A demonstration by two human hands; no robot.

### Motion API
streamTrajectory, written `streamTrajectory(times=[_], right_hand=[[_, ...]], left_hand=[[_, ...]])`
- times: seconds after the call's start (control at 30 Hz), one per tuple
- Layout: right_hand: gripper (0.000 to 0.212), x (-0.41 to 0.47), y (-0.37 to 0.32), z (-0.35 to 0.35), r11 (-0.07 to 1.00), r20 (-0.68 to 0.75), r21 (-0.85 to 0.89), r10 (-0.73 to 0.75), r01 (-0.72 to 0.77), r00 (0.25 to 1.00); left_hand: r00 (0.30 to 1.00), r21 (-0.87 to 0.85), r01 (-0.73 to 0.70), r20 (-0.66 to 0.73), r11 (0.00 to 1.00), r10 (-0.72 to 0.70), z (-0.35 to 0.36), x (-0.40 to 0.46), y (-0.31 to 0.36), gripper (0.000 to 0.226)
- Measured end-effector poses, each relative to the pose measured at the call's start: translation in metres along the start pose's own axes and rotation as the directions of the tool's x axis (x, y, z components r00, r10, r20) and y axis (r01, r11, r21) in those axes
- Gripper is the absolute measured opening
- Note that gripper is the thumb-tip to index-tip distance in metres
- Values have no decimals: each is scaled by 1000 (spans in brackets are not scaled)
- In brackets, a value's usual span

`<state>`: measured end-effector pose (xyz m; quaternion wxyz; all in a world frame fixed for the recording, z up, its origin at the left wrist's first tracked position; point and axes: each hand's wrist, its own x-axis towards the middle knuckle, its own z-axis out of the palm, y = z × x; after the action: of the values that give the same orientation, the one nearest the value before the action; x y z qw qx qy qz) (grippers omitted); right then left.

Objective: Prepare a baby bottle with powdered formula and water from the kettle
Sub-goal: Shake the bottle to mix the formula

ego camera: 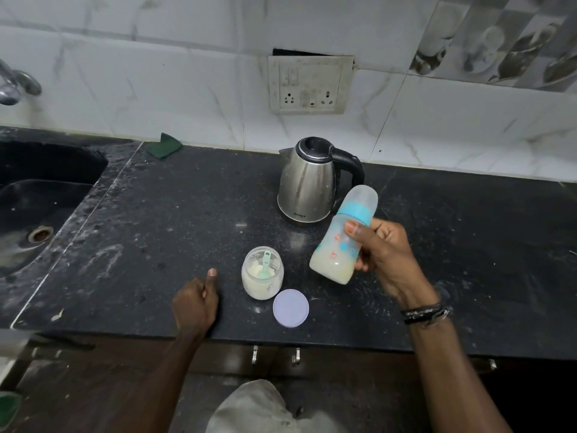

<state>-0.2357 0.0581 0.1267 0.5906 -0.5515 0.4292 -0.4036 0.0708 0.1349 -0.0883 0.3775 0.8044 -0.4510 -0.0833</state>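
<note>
My right hand (387, 257) grips a baby bottle (340, 239) above the black counter, tilted with its capped top toward the kettle. The bottle has a blue collar, a clear cap and milky liquid in its lower part. A steel kettle (307, 182) with a black handle stands behind it. An open jar of powdered formula (262, 275) with a green scoop inside sits at the front centre, its lilac lid (290, 308) lying beside it. My left hand (196, 301) rests on the counter left of the jar, fingers curled and thumb raised, holding nothing.
A dark sink (37, 214) with a tap (15, 85) lies at the left. A green scrub pad (164, 145) leans at the wall. A wall socket panel (309, 84) is above the kettle. The counter's front edge (281, 339) runs above cabinet handles.
</note>
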Motion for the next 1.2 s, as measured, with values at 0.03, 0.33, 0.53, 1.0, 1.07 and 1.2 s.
streamTrajectory(times=[0.03,0.33,0.53,1.0,1.07,1.2], right_hand=[[28,2,-1,0,998,-25,-55,8,-9,1000],[31,4,0,1,990,-40,-138,18,-23,999],[31,2,3,1,1000,-47,1,-6,6,999],[31,1,8,-1,997,13,-78,1,0,1000],[40,5,7,-1,992,-97,-126,0,-13,995],[27,6,7,0,974,1,-228,20,-19,1000]], left_hand=[[1000,1,0,7,1000,0,-1,0,1,60],[1000,3,-5,9,1000,5,-2,1,2,62],[1000,0,-25,-6,1000,25,-2,0,1,64],[1000,16,-15,7,1000,15,-2,-1,2,64],[1000,15,-8,3,1000,8,-2,-1,3,60],[1000,11,-8,7,1000,8,-3,1,6,58]])
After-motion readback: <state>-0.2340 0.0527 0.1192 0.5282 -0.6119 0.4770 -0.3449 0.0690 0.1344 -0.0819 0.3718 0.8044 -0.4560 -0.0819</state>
